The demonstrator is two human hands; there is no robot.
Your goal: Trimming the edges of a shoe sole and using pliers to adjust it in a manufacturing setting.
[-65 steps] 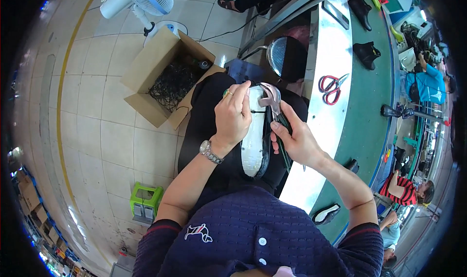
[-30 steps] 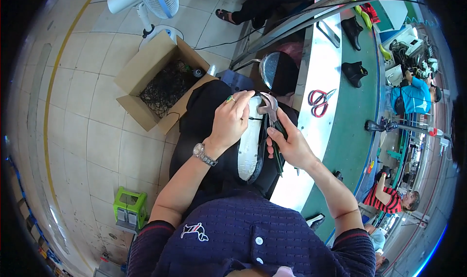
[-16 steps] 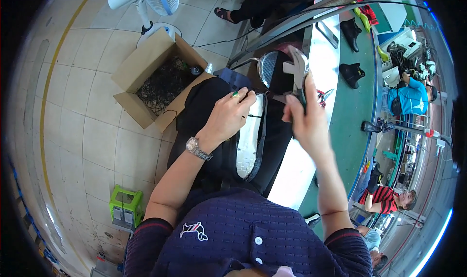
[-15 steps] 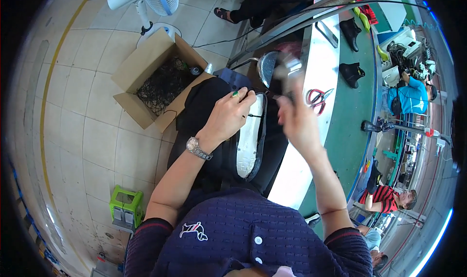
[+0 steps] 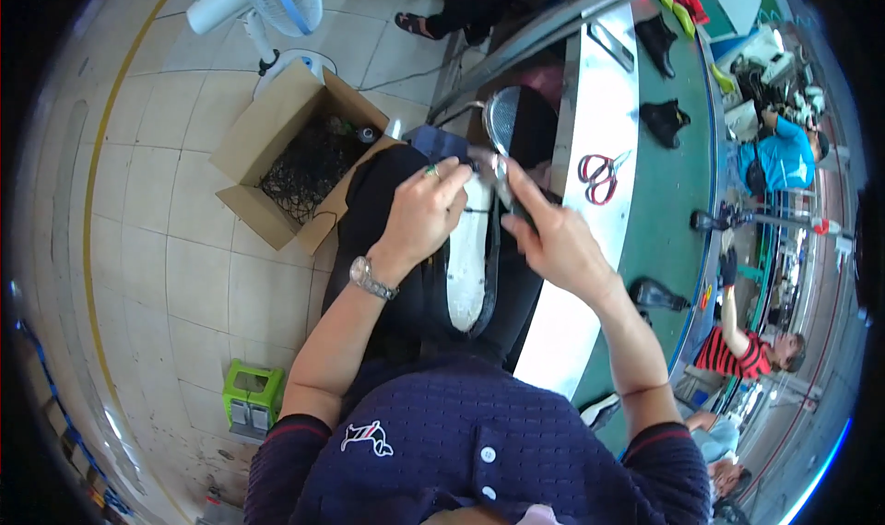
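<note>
A black shoe lies sole up across my lap, its pale, unfinished bottom [image 5: 466,281] showing inside a dark rim. At its far end my left hand [image 5: 424,213] is closed, thumb and fingers pinched at the edge. What lies between those fingertips is hidden. My right hand [image 5: 567,248] grips a hammer [image 5: 502,186] by its dark handle. The metal head, smeared by motion, is at the far end of the shoe, close beside my left fingertips.
Red-handled scissors [image 5: 599,178] lie on the metal ledge [image 5: 562,341] to my right. Black boots [image 5: 664,122] stand on the green belt [image 5: 659,230] beyond. An open cardboard box [image 5: 267,170] with dark stringy scraps, a fan [image 5: 277,4] and a green stool [image 5: 252,396] are at left. Co-workers sit across the belt.
My right hand has swung the hammer down and left, to the shoe's far end. My left hand stays pinched there. Another dark boot has come along the belt.
</note>
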